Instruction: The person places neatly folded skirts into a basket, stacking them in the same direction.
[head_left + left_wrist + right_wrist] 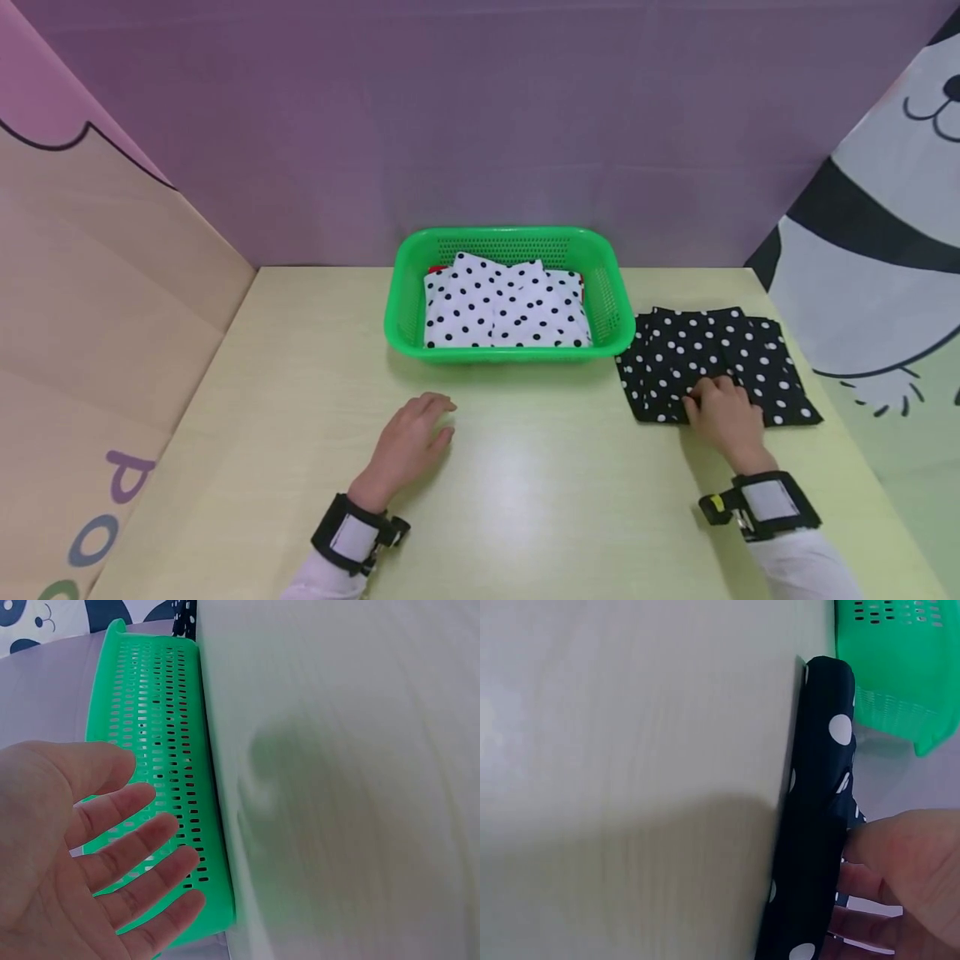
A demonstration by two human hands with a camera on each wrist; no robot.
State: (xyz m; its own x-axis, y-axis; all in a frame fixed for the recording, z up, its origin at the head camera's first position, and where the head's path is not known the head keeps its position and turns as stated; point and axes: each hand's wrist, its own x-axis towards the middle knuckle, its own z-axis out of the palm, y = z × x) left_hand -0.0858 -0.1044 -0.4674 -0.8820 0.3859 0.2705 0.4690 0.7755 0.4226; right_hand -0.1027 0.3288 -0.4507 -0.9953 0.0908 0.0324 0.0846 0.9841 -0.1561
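- Resting on the near edge of a folded black cloth with white dots, the right hand is seen at the lower right of the head view; its fingers are laid on top of the fabric with the thumb at the fold, as the right wrist view shows, and the cloth appears to be grasped at that edge.
- The left hand is held low over the table at the lower centre of the frame, released, with fingers spread and nothing grasped; in the left wrist view the open palm is seen facing the side wall of the basket.
- One green perforated basket is placed at the centre of the frame, at the far edge of the table, just left of the black cloth and apart from it.
- Folded white cloth with black dots is held inside the basket; how many pieces are there cannot be told, and a sliver of red is visible beneath it at the back left.
- Counted: two hands, one basket, one black dotted cloth on the table, and two wrist straps.
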